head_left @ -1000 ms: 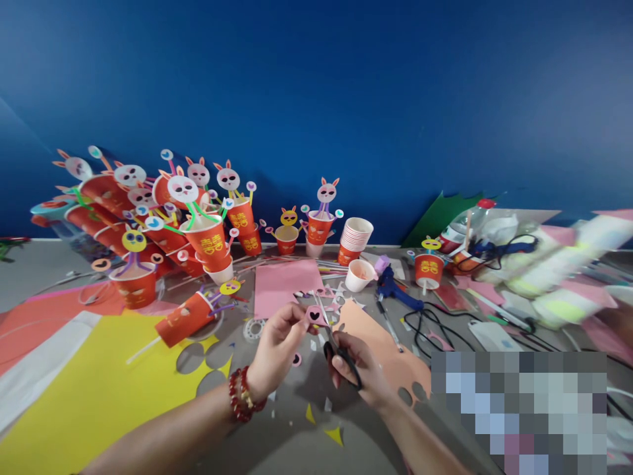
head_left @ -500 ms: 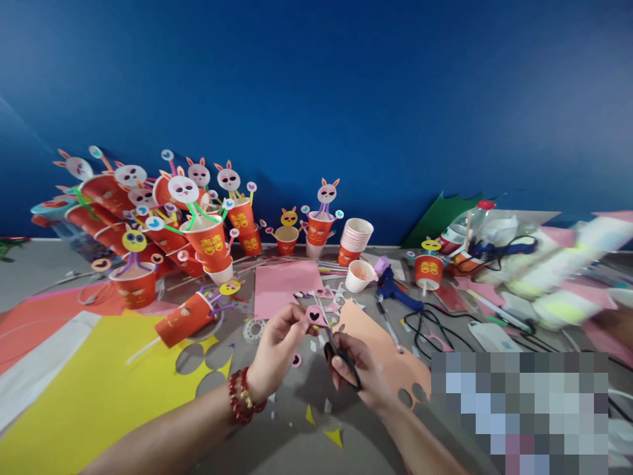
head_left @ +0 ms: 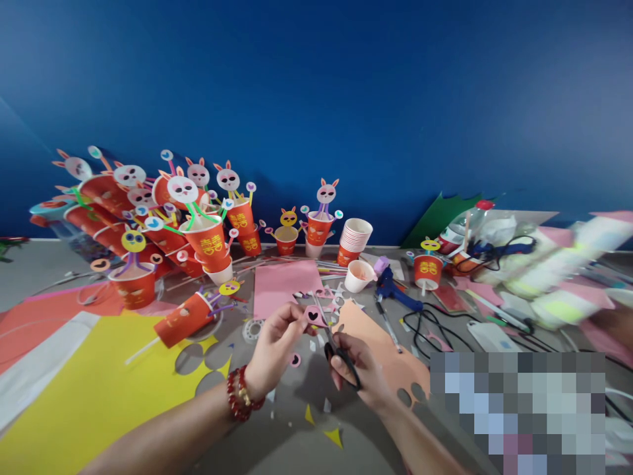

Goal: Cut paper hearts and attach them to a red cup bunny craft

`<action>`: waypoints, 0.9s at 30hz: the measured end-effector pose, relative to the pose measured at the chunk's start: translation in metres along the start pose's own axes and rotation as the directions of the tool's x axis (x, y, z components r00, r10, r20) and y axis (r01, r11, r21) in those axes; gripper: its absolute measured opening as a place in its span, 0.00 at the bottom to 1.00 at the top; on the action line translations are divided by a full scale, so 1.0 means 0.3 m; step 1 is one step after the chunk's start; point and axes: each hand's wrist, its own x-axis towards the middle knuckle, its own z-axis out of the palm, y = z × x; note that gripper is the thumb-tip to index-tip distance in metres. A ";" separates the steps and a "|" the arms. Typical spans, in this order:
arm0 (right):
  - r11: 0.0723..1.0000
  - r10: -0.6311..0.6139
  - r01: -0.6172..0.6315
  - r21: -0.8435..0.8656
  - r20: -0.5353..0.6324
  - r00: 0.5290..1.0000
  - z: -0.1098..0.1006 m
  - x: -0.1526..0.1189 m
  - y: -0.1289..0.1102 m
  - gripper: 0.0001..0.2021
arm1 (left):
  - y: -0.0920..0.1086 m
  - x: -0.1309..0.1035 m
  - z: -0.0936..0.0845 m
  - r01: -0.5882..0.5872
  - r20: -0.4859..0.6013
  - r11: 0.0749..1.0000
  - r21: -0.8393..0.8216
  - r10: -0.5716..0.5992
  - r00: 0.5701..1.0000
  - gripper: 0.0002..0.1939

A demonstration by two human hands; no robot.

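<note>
Okay, so the pink scrap (head_left: 313,315) with the black heart looks mid-trim to me: its outline runs to a point on the side by the blades, nowhere near a neat circle. It's held up over the middle of the table (head_left: 281,445), pinched between thumb and fingers of the left hand (head_left: 274,346). Right hand (head_left: 363,369) is wrapped round the scissors (head_left: 330,336), blades right up at the scrap's edge, though I can't tell if they're actually biting paper. One pink disc (head_left: 295,360) with its own heart lies between the hands, already round, so I'd call that one done. On the held piece, the rest of the edge seems left. Further out, a pink sheet (head_left: 277,284) lies toward the table's far edge, a holed peach sheet (head_left: 378,349) is right of the scissors, and a holed yellow sheet (head_left: 113,376) spreads toward the near left corner. Bunny-faced red cups (head_left: 204,237) crowd the far left corner, seemingly finished.
</note>
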 end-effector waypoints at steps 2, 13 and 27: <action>1.000 0.003 -0.003 0.008 -0.001 1.000 0.001 0.001 -0.001 0.30 | 0.002 -0.001 0.001 0.010 -0.007 1.000 -0.016 -0.010 1.000 0.12; 0.999 0.035 -0.035 0.027 -0.010 0.999 0.000 -0.001 -0.021 0.31 | 0.024 0.004 0.002 0.048 -0.034 0.998 -0.028 -0.048 0.998 0.12; 1.000 0.023 -0.023 -0.007 0.008 1.000 -0.004 -0.001 -0.027 0.31 | 0.040 0.009 -0.005 0.067 -0.011 0.997 -0.048 -0.068 0.998 0.11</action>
